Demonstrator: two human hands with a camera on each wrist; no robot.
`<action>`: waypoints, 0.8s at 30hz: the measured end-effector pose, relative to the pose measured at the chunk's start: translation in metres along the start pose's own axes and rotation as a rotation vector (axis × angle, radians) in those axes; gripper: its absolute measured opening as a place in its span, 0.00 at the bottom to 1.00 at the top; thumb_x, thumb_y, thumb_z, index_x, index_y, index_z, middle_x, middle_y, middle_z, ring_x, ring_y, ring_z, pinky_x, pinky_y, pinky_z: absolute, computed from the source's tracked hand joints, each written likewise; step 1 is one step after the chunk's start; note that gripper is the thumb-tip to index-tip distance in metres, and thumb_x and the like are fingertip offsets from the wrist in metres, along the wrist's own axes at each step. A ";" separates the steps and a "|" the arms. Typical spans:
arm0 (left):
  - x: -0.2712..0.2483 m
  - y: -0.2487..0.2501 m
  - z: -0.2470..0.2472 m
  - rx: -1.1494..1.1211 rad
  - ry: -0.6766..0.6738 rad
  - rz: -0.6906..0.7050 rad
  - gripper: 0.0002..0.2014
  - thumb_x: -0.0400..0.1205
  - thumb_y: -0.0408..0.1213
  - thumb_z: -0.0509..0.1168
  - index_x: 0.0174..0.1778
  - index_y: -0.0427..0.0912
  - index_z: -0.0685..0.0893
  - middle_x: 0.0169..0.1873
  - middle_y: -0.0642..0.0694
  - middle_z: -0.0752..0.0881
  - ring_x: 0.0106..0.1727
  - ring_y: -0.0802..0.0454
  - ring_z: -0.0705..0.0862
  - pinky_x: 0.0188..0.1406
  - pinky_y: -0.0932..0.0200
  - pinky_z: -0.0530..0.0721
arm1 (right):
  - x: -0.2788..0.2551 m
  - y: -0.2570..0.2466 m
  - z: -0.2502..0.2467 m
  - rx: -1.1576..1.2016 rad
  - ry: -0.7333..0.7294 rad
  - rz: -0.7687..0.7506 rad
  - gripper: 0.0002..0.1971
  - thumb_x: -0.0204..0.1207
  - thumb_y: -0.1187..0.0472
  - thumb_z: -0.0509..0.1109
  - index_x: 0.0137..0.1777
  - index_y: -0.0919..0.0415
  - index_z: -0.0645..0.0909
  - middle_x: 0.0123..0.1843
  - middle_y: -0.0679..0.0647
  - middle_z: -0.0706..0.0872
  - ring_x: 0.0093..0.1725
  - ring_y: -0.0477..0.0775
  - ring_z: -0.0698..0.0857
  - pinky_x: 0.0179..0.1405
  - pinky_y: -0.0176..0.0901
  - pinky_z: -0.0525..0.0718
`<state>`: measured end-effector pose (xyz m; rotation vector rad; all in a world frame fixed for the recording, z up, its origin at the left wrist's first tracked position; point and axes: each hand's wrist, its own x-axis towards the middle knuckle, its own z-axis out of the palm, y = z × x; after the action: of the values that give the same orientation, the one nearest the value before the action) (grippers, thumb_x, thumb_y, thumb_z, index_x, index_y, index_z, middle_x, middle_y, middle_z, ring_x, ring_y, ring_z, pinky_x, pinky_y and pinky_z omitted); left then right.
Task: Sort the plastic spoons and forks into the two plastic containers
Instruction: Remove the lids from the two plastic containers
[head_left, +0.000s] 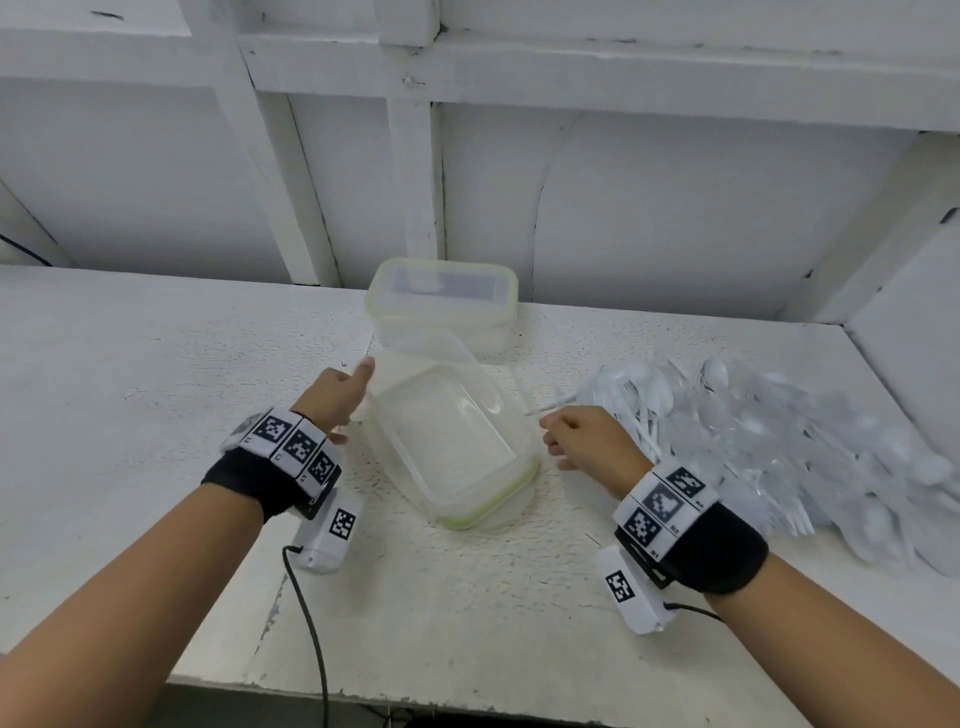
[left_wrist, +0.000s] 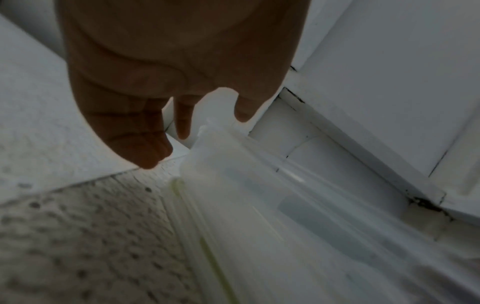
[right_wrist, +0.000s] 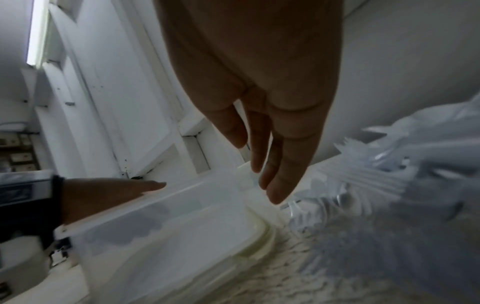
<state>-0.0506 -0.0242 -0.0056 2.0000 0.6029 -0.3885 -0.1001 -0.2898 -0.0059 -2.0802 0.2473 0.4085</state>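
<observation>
**Both hands flank the near container, nothing sorted yet**

The left hand (head_left: 337, 397) sits at the left end of the clear rectangular plastic container with the green-edged rim (head_left: 452, 447). Its fingers are extended and relaxed, touching or nearly touching the wall; no curl round the rim shows, so this grip reads as open. The right hand (head_left: 587, 441) hovers just off the container's right side. From the right wrist view its fingers (right_wrist: 283, 164) hang straight and hold nothing, so that grip is also open.

The near container lies between the two grips, its long axis running from near-right to far-left, slanted across the desk (head_left: 130, 364). Something clear and tilted, a lid or a second tub, seems to rest over its far end; I cannot tell which. Beyond both grips, against the wall, stands a second clear rectangular plastic container with a lid (head_left: 441, 306), its long axis running left to right.

The heap of white and clear plastic spoons and forks (head_left: 779, 452) spreads outward from the right grip, handles mostly fanned towards that hand. One thin piece (head_left: 550, 405) points from the heap at the container.

Risks, as I judge them: the container is light and slick, so a one-sided push from the left grip could skate or spin it. The cutlery is tangled, so pulling one piece may drag others off the desk. Spoons and forks look alike in this pale heap, so mis-sorting is likely
</observation>
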 end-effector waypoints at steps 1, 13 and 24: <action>0.004 0.003 0.000 -0.002 0.026 0.030 0.24 0.84 0.57 0.51 0.55 0.36 0.75 0.54 0.40 0.75 0.57 0.40 0.76 0.49 0.48 0.79 | -0.005 0.000 -0.002 -0.025 -0.010 0.008 0.13 0.83 0.64 0.57 0.58 0.65 0.82 0.43 0.56 0.84 0.43 0.52 0.83 0.51 0.49 0.86; 0.026 0.002 -0.005 -0.201 -0.099 0.002 0.20 0.86 0.49 0.52 0.58 0.38 0.80 0.53 0.36 0.78 0.42 0.44 0.78 0.42 0.53 0.79 | -0.016 0.003 0.024 0.079 -0.180 0.153 0.24 0.84 0.48 0.55 0.76 0.59 0.64 0.50 0.57 0.81 0.50 0.57 0.87 0.53 0.49 0.87; 0.032 -0.028 -0.033 -0.253 -0.082 -0.068 0.20 0.84 0.52 0.57 0.44 0.36 0.79 0.40 0.37 0.80 0.38 0.43 0.80 0.41 0.54 0.81 | 0.032 -0.030 0.026 0.027 -0.098 0.074 0.18 0.83 0.57 0.60 0.53 0.75 0.80 0.49 0.64 0.82 0.50 0.61 0.83 0.62 0.62 0.81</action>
<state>-0.0395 0.0244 -0.0262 1.7175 0.6364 -0.4121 -0.0655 -0.2519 -0.0067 -2.0228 0.2707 0.5470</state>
